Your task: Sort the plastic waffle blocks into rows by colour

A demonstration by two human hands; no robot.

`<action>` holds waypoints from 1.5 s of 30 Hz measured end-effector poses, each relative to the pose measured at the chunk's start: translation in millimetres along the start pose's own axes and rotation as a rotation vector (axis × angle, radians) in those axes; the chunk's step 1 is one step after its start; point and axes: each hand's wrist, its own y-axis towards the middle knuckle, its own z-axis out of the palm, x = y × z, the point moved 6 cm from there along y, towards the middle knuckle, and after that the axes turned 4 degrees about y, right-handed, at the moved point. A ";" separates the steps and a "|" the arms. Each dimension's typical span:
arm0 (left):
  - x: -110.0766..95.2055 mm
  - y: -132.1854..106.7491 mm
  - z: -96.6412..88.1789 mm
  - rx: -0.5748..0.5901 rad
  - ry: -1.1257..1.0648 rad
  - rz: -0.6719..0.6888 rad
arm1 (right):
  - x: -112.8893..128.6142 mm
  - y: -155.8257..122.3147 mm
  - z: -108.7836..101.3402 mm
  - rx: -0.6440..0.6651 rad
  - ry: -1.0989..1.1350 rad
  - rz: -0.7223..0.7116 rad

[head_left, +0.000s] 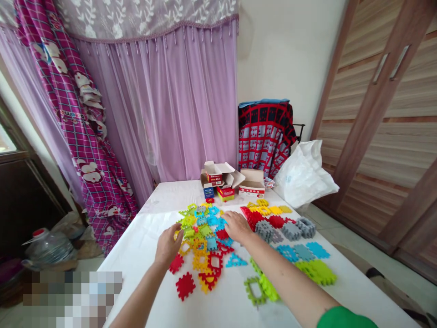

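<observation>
Toothed plastic interlocking tiles lie in a loose, mixed pile on a white-covered table. My left hand (168, 246) is at the pile's left edge, fingers bent around a yellow interlocking tile (176, 235) that shows between thumb and forefinger. Over the pile's right side reaches my right hand (238, 226), its fingers stretched out above blue tiles (212, 221); its fingertips are small and partly hidden. Lime-green tiles (187, 222) sit between the hands. Closer to me are orange-yellow tiles (200, 262), a red square frame (215, 261) and a solid red tile (185, 286).
Along the right, tiles lie grouped by colour: yellow (275, 210), red (276, 221), grey (264, 231), blue (302, 252) and green (316, 272). Opened cardboard boxes (251, 182) stand at the table's back. A white plastic bag (303, 175) rests by the far right corner.
</observation>
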 end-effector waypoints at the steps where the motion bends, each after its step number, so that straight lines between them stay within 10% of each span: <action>1: 2.1 12.5 3.3 0.028 0.014 0.007 | -5.7 10.7 3.7 0.007 0.002 0.028; 13: 12.2 121.1 86.6 0.332 0.158 -0.060 | -32.8 127.1 73.2 0.204 0.086 0.236; 19: -0.3 134.1 121.6 0.436 0.131 -0.009 | -15.9 145.1 102.0 0.287 0.111 0.207; 32: -17.6 49.7 66.2 0.422 0.098 0.192 | 34.6 57.4 66.4 0.283 0.113 -0.035; 38: -6.6 65.3 61.5 0.405 0.115 0.136 | 0.2 94.8 57.4 0.241 0.089 0.123; 45: -10.7 122.6 112.5 0.423 0.106 0.103 | -34.2 159.0 88.2 0.235 0.095 0.316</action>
